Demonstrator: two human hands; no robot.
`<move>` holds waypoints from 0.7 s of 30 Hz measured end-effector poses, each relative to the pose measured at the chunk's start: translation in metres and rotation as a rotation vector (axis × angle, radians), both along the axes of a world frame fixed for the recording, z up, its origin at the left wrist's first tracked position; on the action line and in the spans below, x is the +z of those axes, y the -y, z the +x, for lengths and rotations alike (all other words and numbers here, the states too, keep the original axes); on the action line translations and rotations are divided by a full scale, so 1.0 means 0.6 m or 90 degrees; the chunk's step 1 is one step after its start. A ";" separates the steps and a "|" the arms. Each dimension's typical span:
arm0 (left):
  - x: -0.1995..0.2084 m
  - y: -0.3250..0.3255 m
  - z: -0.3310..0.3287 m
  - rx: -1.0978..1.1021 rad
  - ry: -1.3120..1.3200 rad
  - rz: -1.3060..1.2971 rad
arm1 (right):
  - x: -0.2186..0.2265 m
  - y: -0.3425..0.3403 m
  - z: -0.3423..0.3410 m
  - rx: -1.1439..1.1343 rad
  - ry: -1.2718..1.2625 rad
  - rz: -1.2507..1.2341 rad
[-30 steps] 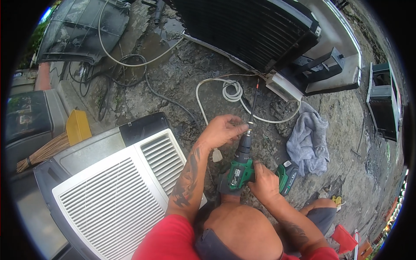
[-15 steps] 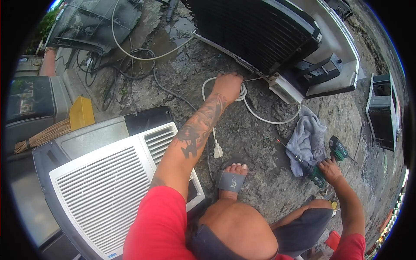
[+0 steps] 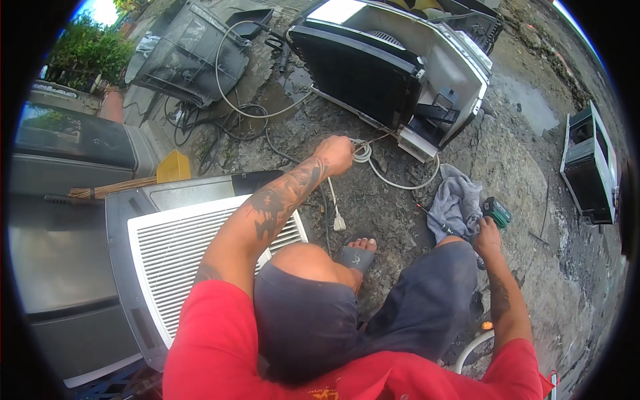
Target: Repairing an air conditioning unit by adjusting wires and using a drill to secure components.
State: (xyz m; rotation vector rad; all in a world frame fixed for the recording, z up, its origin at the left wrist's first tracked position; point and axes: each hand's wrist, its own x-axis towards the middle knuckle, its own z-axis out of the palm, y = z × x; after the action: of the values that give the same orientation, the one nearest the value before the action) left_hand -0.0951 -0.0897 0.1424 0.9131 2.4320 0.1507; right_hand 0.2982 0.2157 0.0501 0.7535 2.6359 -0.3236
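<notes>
My left hand point(image 3: 335, 154) is closed in a loose fist over the ground, beside a coil of white power cord point(image 3: 362, 153). Its fingertips are hidden, so I cannot tell what it grips. From beneath that wrist the cord runs down to a white plug point(image 3: 339, 222) on the ground. At the right, my right hand point(image 3: 488, 236) is wrapped round the handle of a green and black cordless drill point(image 3: 498, 212). My knee covers part of the drill. Its bit end lies by a crumpled grey towel point(image 3: 457, 200).
A window air conditioner with a white louvred front point(image 3: 193, 253) lies at my left. Ahead stands an opened air conditioner point(image 3: 360, 77) with black fins. A grey plastic casing point(image 3: 193, 57), a yellow dustpan point(image 3: 174, 167), a broom point(image 3: 113, 189) and a black-and-white housing point(image 3: 590, 163) are around.
My view has tilted back, showing more of the far ground and my legs. My left hand has drawn slightly left of the cord coil. The right hand stays at the drill.
</notes>
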 end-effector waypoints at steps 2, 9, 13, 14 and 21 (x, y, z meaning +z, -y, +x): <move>0.009 -0.013 0.001 -0.058 0.031 -0.017 | -0.017 -0.005 -0.012 -0.145 -0.097 -0.029; -0.017 -0.087 -0.048 -0.320 0.075 -0.220 | -0.080 -0.056 -0.035 0.029 0.168 -0.089; -0.135 -0.105 -0.169 -0.071 0.010 0.007 | -0.130 -0.059 -0.101 0.027 0.245 -0.117; -0.172 -0.120 -0.169 -0.073 0.029 0.008 | -0.139 -0.071 -0.094 0.044 0.233 -0.103; -0.262 -0.145 -0.115 0.101 0.256 0.331 | -0.138 -0.099 -0.096 0.066 0.303 -0.117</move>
State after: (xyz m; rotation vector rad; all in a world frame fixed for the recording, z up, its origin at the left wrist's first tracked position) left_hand -0.1642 -0.0029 -0.0146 0.7967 2.1086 0.9627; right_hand 0.2407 0.2748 -0.0330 0.5507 2.1538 -0.3075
